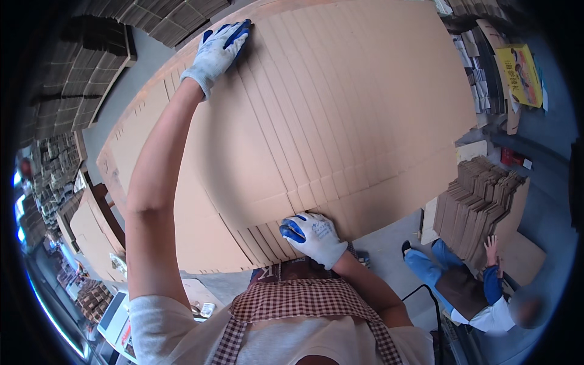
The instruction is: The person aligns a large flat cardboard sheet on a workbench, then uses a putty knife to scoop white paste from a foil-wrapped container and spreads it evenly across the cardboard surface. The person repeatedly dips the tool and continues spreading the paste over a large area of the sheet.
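Two gloved hands, one checked apron, one yellow box; several cardboard sheets, too overlapped to count exactly.

Cardboard sheets – plain tan, ruled with darker parallel lines. Left glove: white, blue at fingers. Right glove: white, blue fingers, small blue print on back. Apron: dark brown-and-pale check on bib and straps. Wearer's shirt: pale grey-white. Co-worker: light-blue trousers, dark-brown apron, navy sleeve. Stacked cardboard at right: brown, dark edge stripes. Printed box – bright yellow. Floor: grey.
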The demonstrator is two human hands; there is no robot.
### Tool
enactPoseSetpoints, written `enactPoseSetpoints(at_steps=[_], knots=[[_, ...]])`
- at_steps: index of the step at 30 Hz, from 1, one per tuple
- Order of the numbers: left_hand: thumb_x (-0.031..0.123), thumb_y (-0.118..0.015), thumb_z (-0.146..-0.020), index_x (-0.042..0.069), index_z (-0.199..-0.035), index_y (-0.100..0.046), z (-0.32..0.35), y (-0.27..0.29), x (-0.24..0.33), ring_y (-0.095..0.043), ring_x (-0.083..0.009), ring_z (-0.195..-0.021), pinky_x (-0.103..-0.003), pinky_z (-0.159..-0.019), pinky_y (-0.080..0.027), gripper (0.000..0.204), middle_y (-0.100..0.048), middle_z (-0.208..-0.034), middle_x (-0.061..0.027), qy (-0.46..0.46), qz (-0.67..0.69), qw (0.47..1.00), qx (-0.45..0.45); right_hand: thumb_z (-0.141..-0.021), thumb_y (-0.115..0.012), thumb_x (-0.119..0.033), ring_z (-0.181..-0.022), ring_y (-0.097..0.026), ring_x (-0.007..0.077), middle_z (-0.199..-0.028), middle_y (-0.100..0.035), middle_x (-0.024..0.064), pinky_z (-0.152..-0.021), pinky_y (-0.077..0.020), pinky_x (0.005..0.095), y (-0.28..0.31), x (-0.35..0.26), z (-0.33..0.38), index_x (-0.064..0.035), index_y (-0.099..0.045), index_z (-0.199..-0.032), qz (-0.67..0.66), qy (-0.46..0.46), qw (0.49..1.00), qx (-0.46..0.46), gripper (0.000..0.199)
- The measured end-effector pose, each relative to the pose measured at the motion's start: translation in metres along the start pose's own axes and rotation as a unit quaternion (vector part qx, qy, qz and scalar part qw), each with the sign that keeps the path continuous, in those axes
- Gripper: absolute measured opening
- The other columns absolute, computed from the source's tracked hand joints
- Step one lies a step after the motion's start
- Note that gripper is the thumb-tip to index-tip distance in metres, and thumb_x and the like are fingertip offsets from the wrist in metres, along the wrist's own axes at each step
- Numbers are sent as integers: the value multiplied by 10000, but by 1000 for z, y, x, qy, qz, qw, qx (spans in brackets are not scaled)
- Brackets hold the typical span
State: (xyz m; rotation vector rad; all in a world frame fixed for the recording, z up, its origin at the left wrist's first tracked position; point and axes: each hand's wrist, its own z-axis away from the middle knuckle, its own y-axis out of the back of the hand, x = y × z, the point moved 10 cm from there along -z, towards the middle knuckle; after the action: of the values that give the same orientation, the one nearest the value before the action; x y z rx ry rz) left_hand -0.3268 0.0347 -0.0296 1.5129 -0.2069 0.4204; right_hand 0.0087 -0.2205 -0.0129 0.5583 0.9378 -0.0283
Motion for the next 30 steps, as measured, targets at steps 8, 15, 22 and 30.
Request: enactPoseSetpoints(at_steps=[8, 15, 22, 30], knots=[[317, -488, -1044, 141, -1422, -545, 5, 9, 10, -494, -241, -1318, -343, -1120, -359, 421, -573, -1424, -43, 14, 36, 999, 31, -876, -679, -337, -997, -642, 318, -1095, -672, 108, -914, -509, 442, 2, 0, -1, -122, -688, -1120, -15, -13, 999, -30, 326], [283, -542, -1024, 104, -1391, -569, -5, 13, 8, -552, -233, -1267, -324, -1082, -400, 409, -615, -1374, -59, -7, 75, 997, 34, -898, -650, -366, -929, -659, 291, -1022, -682, 89, -860, -520, 440, 6, -2, -5, -122, -684, -1044, -19, 14, 1000, 14, 287], [360, -568, -1004, 132, -1372, -589, -3, 30, 18, -522, -292, -1291, -369, -1091, -387, 433, -604, -1373, -89, -24, 13, 996, 86, -897, -652, -383, -933, -667, 290, -1040, -683, 90, -875, -516, 437, 5, 1, -1, -121, -680, -1072, -12, 13, 1000, 15, 316], [372, -626, -899, 129, -1448, -504, 122, 30, 132, -401, -390, -1385, -586, -1173, -204, 612, -487, -1463, -165, -185, -76, 979, 37, -863, -701, -389, -901, -683, 284, -991, -702, 92, -827, -531, 410, 27, 31, 17, -114, -692, -1074, -30, -48, 997, 60, 347]])
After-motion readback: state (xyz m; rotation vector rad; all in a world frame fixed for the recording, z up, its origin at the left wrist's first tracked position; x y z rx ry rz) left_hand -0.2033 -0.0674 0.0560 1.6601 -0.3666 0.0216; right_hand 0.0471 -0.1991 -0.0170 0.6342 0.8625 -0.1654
